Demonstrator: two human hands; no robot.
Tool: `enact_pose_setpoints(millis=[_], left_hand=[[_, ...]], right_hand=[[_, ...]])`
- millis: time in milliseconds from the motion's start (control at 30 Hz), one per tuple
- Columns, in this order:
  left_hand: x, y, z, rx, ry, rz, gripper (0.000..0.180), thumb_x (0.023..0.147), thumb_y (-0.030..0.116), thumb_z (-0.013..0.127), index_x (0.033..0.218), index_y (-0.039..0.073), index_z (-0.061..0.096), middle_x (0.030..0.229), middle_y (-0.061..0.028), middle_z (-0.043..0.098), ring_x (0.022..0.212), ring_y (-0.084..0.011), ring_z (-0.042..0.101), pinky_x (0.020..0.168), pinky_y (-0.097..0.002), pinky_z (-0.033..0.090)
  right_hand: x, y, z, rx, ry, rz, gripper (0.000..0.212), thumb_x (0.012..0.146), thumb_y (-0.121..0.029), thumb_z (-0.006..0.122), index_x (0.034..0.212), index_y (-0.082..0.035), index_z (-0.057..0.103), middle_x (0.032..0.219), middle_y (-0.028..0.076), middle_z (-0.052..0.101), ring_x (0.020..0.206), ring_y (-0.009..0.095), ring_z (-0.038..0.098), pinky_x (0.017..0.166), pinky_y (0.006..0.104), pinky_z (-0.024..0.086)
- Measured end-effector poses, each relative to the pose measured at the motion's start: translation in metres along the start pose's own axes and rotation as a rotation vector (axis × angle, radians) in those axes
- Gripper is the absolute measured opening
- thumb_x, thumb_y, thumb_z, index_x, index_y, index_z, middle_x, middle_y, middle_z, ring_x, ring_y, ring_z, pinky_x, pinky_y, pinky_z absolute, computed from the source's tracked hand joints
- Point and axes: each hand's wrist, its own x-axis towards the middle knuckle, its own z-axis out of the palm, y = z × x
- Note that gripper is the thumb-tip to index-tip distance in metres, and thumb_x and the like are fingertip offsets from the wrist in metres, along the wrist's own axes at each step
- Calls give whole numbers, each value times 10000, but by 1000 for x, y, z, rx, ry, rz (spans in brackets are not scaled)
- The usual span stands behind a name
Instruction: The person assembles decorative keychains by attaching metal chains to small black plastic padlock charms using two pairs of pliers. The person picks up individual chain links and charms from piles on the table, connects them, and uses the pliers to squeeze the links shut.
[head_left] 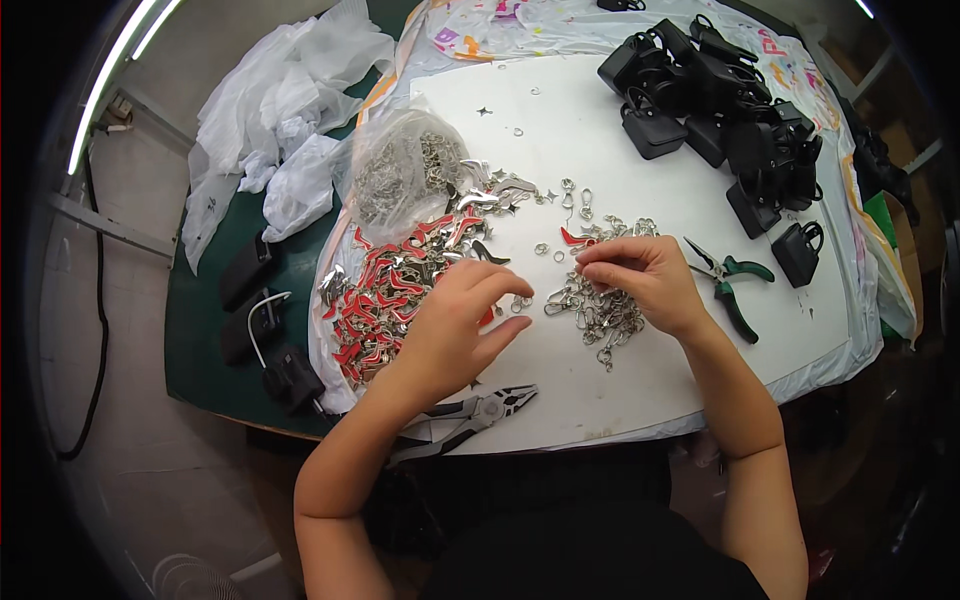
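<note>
My left hand (pixel 450 325) hovers at the right edge of a pile of red and silver shoe-shaped charms (pixel 375 290), thumb and forefinger apart. Beside its fingertips lie a few small metal rings (pixel 520 303). My right hand (pixel 650 285) is closed in a pinch over a heap of silver swivel clasps (pixel 605 325); whatever its fingertips hold is too small to make out. Just beyond those fingertips a single red shoe-shaped charm (pixel 575 238) shows. More loose rings (pixel 558 256) and a pair of clasps (pixel 586 200) lie between the hands and farther back.
Combination pliers (pixel 490 408) lie near the front edge; green-handled long-nose pliers (pixel 735 285) rest at right. A clear bag of metal parts (pixel 405 175) sits behind the charms. Black box-shaped items with cords (pixel 710 110) crowd the back right. Crumpled white plastic (pixel 280 110) covers the back left.
</note>
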Motion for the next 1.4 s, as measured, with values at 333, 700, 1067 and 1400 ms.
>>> enact_pose_setpoints(millis=[333,700,1067,1400], left_hand=[[29,-9,45,259,-246,70,200,739,169,801,829,87,642,929,-59,592,936,-279,530,829,-384,465],[22,-15,6,-956,-136,-606,180,807,-48,709,778,22,546,1031,-241,702,883,-198,710,800,-309,576],[17,-10,11,-1005,-93,-438,199,782,-100,683,773,27,531,1038,-273,693,892,-211,710,813,-327,585],[18,-11,1,-700,-134,-122,151,748,-97,739,808,3,642,1038,-196,717,889,-156,676,777,-304,548]], right_hand=[[-2,-5,-4,-683,132,-447,88,813,-52,757,888,-5,751,888,94,714,714,131,646,637,256,504],[-7,-19,-3,-143,-26,197,122,842,-34,735,928,52,737,835,104,738,760,105,690,706,232,551],[-10,-13,19,316,-114,316,107,873,-33,717,957,26,688,821,86,696,728,127,661,682,260,542],[-14,-9,21,329,-32,215,96,875,-75,732,933,-15,685,897,43,674,816,112,616,766,242,482]])
